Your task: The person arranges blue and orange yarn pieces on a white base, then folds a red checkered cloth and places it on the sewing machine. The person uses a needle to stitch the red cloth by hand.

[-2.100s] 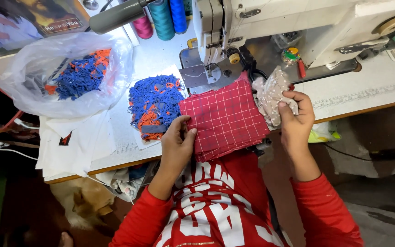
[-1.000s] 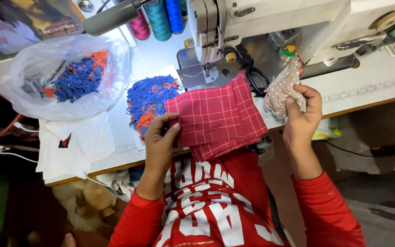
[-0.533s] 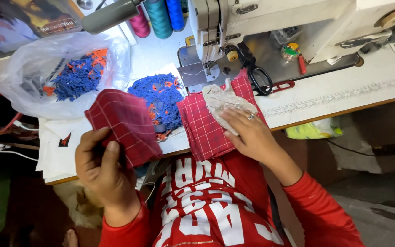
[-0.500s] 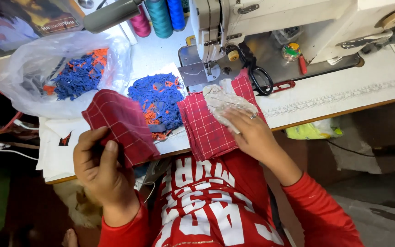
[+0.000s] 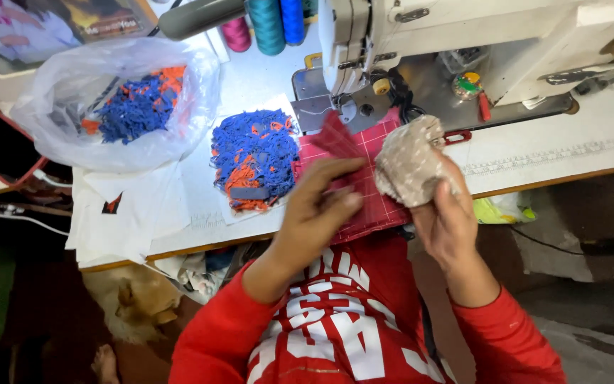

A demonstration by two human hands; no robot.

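Red checked fabric pieces (image 5: 371,153) lie on the white table in front of the sewing machine (image 5: 421,43). My left hand (image 5: 318,210) rests on them and pinches a raised fold of the red cloth near the needle area. Just to the right, my right hand (image 5: 442,213) is closed on a clear plastic bag of small pale bits (image 5: 410,160), held up over the table's front edge. A heap of blue and orange lace pieces (image 5: 254,156) sits on paper to the left of the red fabric.
A clear plastic bag with more blue and orange pieces (image 5: 119,107) lies at the left. Thread cones (image 5: 268,25) stand behind. White bags (image 5: 129,210) hang over the table edge. An animal with tan fur (image 5: 133,309) lies on the floor below.
My left hand brought its red checked piece from the left back onto the stack. My right hand lifted the small bag off the fabric and moved it right.
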